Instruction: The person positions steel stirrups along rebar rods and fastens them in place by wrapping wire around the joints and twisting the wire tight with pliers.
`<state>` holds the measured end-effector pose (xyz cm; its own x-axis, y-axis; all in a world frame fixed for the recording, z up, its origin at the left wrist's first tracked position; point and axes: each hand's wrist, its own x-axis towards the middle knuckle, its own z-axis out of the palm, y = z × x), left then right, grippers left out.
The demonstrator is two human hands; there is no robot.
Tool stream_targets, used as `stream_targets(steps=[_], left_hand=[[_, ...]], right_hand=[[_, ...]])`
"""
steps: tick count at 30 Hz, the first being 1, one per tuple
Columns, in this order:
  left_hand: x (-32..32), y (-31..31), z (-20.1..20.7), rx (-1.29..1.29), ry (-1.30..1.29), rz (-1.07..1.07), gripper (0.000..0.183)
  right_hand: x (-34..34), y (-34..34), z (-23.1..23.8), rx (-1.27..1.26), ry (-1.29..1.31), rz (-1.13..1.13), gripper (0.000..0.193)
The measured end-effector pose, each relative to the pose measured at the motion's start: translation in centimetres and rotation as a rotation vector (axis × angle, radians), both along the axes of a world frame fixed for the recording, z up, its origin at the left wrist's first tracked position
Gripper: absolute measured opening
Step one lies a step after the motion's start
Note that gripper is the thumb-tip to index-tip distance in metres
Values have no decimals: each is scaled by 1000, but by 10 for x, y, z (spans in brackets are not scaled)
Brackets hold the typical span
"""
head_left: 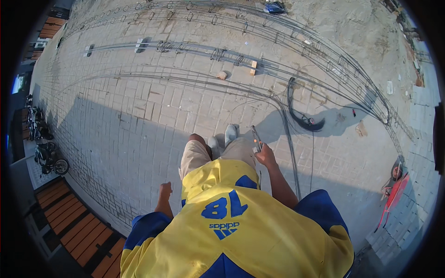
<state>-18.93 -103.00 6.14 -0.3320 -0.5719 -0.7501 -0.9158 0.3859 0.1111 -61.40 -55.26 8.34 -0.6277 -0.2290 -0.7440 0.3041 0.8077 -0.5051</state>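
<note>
In my right hand (pixel 265 155) is a pair of pincers (pixel 256 138) with orange on the grips, its metal end pointing away from me. The fingers are wrapped round the handles beside my right thigh. My left hand (pixel 165 189) hangs low at my left side, its fingers curled, and nothing shows in it. Ahead of the pincers, a dark bundle of thin wire (pixel 292 103) lies curved on the paving. Long thin steel bars (pixel 288 134) run past on the right, bending away to the far left.
Long rebar cages (pixel 333 72) stretch across the far ground. Bars with bunched stirrups (pixel 218 54) rest near small blocks (pixel 140 45) and a wooden block (pixel 253 68). A red wheelbarrow (pixel 394 197) stands far right, a motorcycle (pixel 50 159) left. Sand (pixel 352 28) lies beyond.
</note>
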Motion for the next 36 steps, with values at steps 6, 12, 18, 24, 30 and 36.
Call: stream_targets(steps=[6,12,18,24,30,36], left_hand=[[-147,-72,19,451,-344,-367,21],[-375,-269,-113,-63,127,-1405,23],[-692,-218,-164,79,338,-764,35],[-876,-121,-262,-36,425,-1197,30],[-990,9,-446,-27,513,-1546,43],[-1058,95,-571,230,523,-1529,48]], right_hand=[[-38,20,-81,120,-131,-488,36],[-70,-61,-125,-12,-433,-1137,9],[-101,-68,-189,-172,-418,-1289,12],[-222,-45,-302,-293,-172,-1382,18],[-355,32,-443,-305,-5,-1240,44],[-449,88,-525,-270,29,-1264,31]])
